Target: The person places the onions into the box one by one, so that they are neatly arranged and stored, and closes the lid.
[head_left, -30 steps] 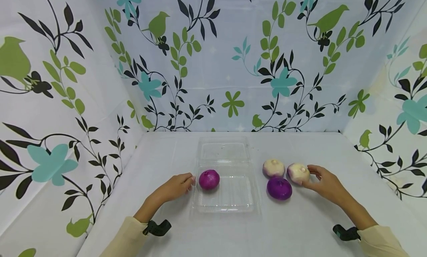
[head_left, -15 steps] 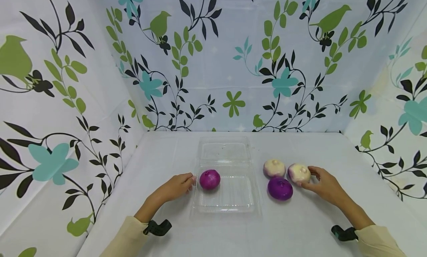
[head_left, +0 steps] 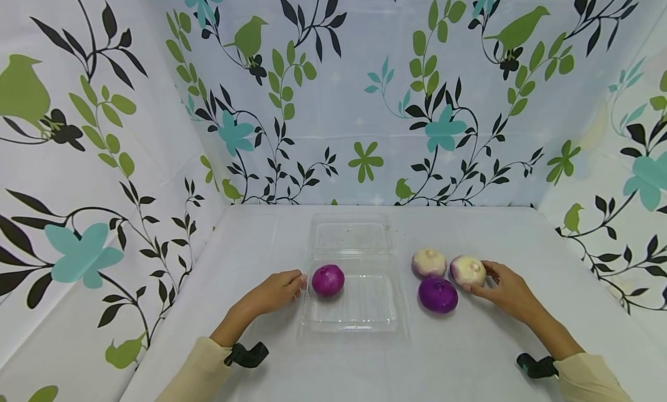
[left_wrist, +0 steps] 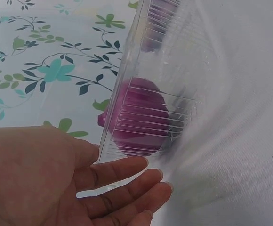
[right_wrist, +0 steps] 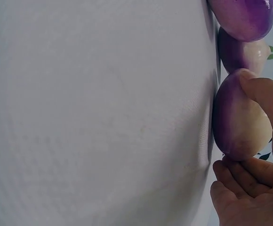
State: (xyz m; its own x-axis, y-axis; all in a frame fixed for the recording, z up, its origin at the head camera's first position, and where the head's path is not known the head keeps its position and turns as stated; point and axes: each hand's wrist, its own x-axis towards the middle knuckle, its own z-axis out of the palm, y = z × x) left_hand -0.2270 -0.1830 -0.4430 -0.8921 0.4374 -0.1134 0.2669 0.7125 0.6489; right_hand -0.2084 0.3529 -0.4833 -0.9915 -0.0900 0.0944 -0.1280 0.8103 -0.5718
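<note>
A clear plastic clamshell container lies opened out on the white table with a purple onion in its left side. My left hand is at the container's left edge. In the left wrist view its fingers are nearly straight, beside the ribbed wall, with the thumb at the rim. My right hand holds a cream-and-purple turnip between thumb and fingers, as the right wrist view shows too. Close by are another cream-topped turnip and a deep purple round vegetable.
The container's lid lies flat toward the back. Behind the table hangs a cloth printed with leaves, birds and flowers, with similar cloth on both sides. Black camera mounts are on the wrists.
Almost nothing has changed; the right thumb has shifted slightly along the turnip's near side. The left hand and the vegetables keep their places.
</note>
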